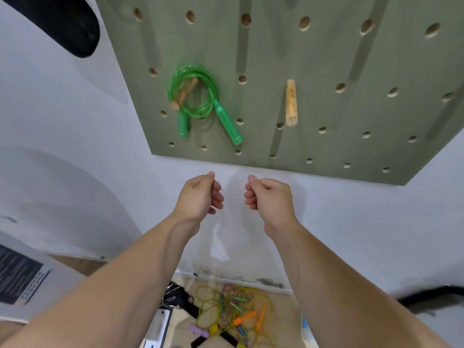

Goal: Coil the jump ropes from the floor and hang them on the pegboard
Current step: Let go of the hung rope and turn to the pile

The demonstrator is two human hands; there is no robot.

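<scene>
A green pegboard (pixel 313 59) hangs on the white wall. A coiled green jump rope (pixel 198 96) hangs on its left wooden peg (pixel 183 94), both handles dangling. A second wooden peg (pixel 291 102) to the right is bare. My left hand (pixel 200 197) and my right hand (pixel 268 199) are raised just below the board, fingers loosely curled, holding nothing. Far below, between my forearms, a tangled pile of jump ropes (pixel 236 312) with orange, yellow, green and purple handles lies on the floor.
A dark clipboard and binder clips (pixel 173 300) lie left of the rope pile. A white box with printed text (pixel 22 277) sits at lower left. A black cable (pixel 426 295) runs along the floor at right. A black object (pixel 62 23) hangs at upper left.
</scene>
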